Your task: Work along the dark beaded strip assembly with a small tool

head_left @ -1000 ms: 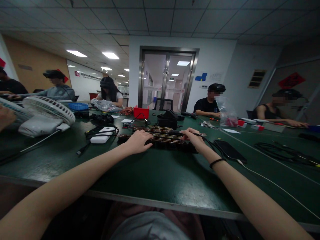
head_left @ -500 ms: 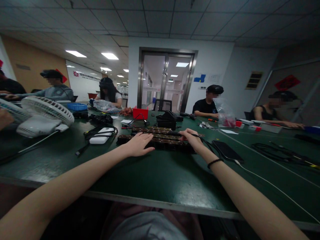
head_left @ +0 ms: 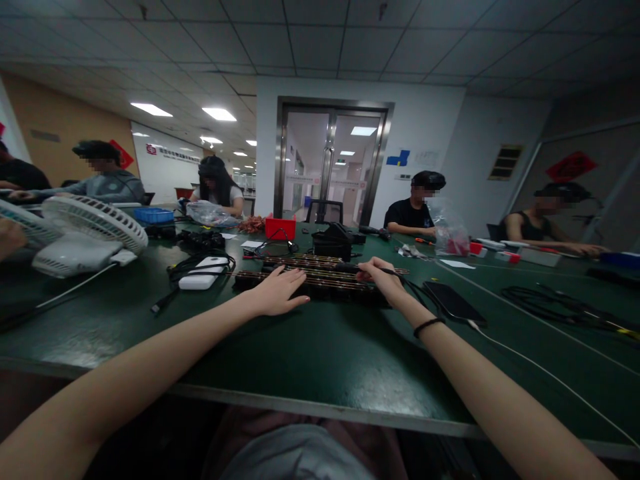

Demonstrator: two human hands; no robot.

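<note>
Several thin, copper-coloured rods (head_left: 325, 281) lie side by side across a dark holder on the green table (head_left: 320, 360). My left hand (head_left: 280, 291) rests on the left end of these rods, palm down with fingers spread. Over their right part, my right hand (head_left: 379, 274) is closed around a black, pen-like tool (head_left: 347, 267) whose tip points left. A black cable runs back from this hand. Whether the tool's tip touches a rod cannot be made out.
Left of the rods are a white power bank (head_left: 203, 274) with black cable and a white fan (head_left: 90, 233). A black case (head_left: 332, 241) and red bin (head_left: 281, 229) stand behind. A phone (head_left: 454, 302) lies right. Several people sit around the table.
The tool in my right hand has shifted slightly to the left. My left hand stays almost in place on the rods.
</note>
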